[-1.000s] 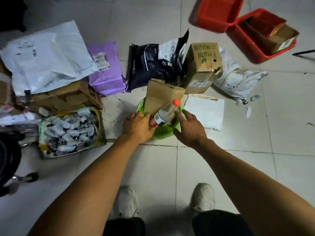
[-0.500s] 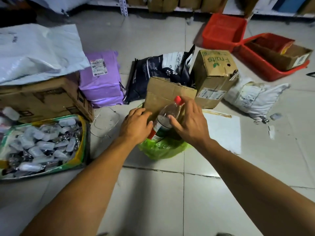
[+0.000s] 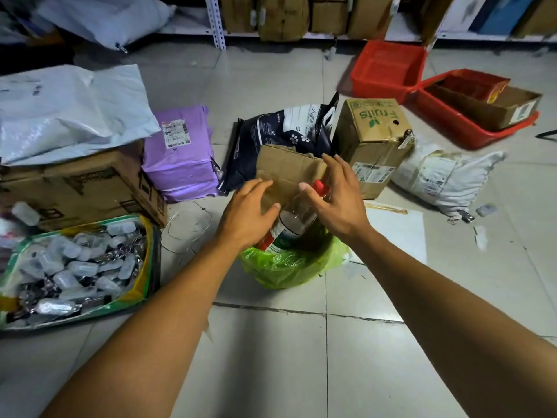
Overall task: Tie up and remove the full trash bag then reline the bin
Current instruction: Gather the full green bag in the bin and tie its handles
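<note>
Green bag [image 3: 289,267] lines a bin on the floor, overfilled and not yet tied.
Cardboard [image 3: 289,173] and a red-capped bottle [image 3: 297,218] stick up past its rim, so both hands work at the top: the left hand [image 3: 248,212] rests loose-fingered on the cardboard, and the right hand [image 3: 334,200], fingers spread and gripping nothing, reaches over the bottle, probably to press the load down before the bag's edges are gathered.

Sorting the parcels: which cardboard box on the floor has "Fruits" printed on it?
The upright box right of the dark paw-print bag; the box under the grey mailer and the one in the red tray lack that green print.
</note>
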